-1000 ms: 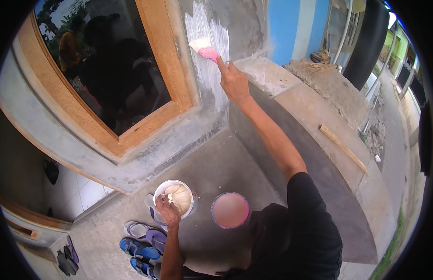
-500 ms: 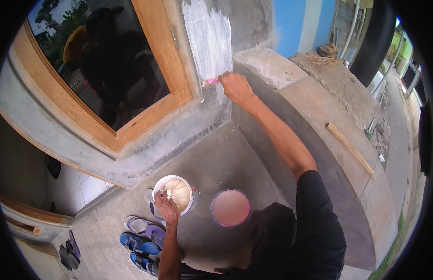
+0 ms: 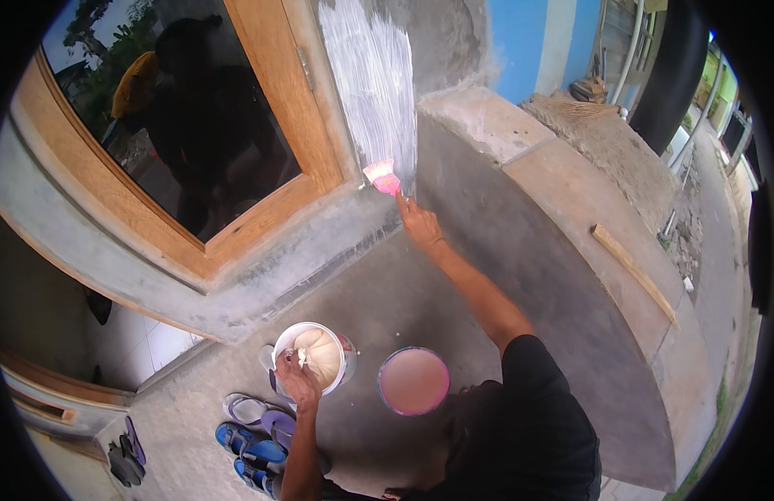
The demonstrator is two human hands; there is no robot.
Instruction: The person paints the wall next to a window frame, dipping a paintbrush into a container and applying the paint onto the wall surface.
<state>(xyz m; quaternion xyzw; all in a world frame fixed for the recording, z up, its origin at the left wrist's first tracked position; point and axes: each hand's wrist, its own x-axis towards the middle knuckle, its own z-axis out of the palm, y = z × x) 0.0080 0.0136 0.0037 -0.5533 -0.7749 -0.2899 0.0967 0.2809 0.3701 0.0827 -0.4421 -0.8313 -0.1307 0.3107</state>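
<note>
My right hand (image 3: 422,225) is closed round the handle of a paintbrush (image 3: 387,180) with a pink ferrule. Its pale bristles touch the lower part of a freshly whitened strip of wall (image 3: 372,79), where streaky white paint covers grey plaster beside the window frame. My left hand (image 3: 297,384) has its fingers curled at the near-left rim of a white bucket (image 3: 348,361). Inside the bucket lies a cream-coloured, folded mass (image 3: 322,354), with a whitish twisted bit by my fingertips. What exactly those fingers grip is partly hidden.
A round pink-rimmed tub (image 3: 413,380) stands right of the bucket. Sandals (image 3: 257,442) lie on the concrete floor at lower left. The wooden window frame (image 3: 299,83) borders the painted strip. A low ledge (image 3: 554,179) curves along the right, bearing a wooden stick (image 3: 635,271).
My right hand has moved lower, and the brush now points up with its bristles on the wall instead of lying sideways. My left hand stays at the bucket.
</note>
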